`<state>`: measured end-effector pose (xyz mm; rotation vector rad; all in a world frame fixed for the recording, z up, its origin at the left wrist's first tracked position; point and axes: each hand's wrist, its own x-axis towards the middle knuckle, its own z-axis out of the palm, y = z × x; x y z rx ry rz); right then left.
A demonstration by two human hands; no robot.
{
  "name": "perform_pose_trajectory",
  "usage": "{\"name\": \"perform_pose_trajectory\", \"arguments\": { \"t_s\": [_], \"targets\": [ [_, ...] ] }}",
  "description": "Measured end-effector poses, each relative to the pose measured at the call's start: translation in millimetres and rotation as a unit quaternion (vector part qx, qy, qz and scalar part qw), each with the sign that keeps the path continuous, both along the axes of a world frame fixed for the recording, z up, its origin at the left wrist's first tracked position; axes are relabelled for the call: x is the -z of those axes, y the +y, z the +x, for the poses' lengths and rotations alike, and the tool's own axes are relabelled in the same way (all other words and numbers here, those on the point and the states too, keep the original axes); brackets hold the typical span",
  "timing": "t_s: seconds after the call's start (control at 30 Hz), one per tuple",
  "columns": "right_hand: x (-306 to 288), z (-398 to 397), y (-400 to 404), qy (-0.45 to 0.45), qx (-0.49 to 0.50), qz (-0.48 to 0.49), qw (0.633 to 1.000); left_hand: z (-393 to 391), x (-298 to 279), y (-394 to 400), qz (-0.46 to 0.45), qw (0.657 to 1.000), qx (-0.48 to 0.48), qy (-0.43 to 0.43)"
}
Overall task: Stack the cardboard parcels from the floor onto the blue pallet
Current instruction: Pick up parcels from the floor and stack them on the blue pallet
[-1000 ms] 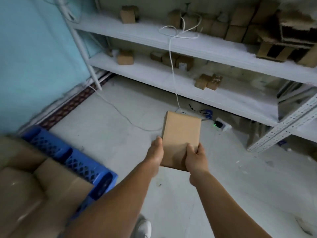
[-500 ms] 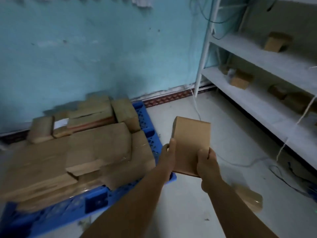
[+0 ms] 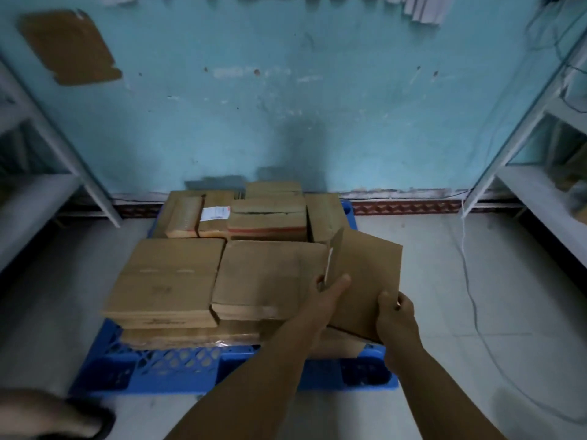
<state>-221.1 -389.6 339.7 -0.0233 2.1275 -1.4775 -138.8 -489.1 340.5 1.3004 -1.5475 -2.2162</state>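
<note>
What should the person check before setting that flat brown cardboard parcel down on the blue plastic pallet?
1. Both hands grip the flat brown cardboard parcel: left hand, right hand: ok.
2. Parcel is over the blue plastic pallet: ok, above its right side.
3. Parcel is level: not ok, tilted.
4. Landing spot is free: cannot tell, hidden under the parcel.
5. Stacked cardboard parcels sit steady: ok, lying flat.

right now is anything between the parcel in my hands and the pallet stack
Nothing visible blocks it. The held parcel, gripped by the left hand and right hand, hangs over the right front of the blue pallet, above the parcels stacked there.
</note>
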Motion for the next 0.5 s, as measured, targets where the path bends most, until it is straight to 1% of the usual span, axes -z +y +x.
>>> {"name": "perform_pose_trajectory", "arguments": {
  "t_s": [0.07,0.17,0.3,0.4,0.5],
  "targets": [
    [4,3,-20,-0.006,-0.012,0.006,1.000,6,6,-20,0.015,1.000,-0.014,-0.014],
    [9,6,-48,-0.002,-0.050,0.027,0.998,12,13,-45,0.010,0.999,-0.035,-0.021],
    [17,5,-86,0.016,-0.104,0.057,0.993,16,17,-74,0.023,0.996,-0.081,-0.025],
    [24,0,-116,0.033,-0.159,0.085,0.983,18,20,-97,-0.004,0.992,-0.122,-0.039],
    [19,0,-150,0.048,-0.218,0.106,0.969,20,21,-120,-0.048,0.979,-0.170,-0.101]
  ]
}}
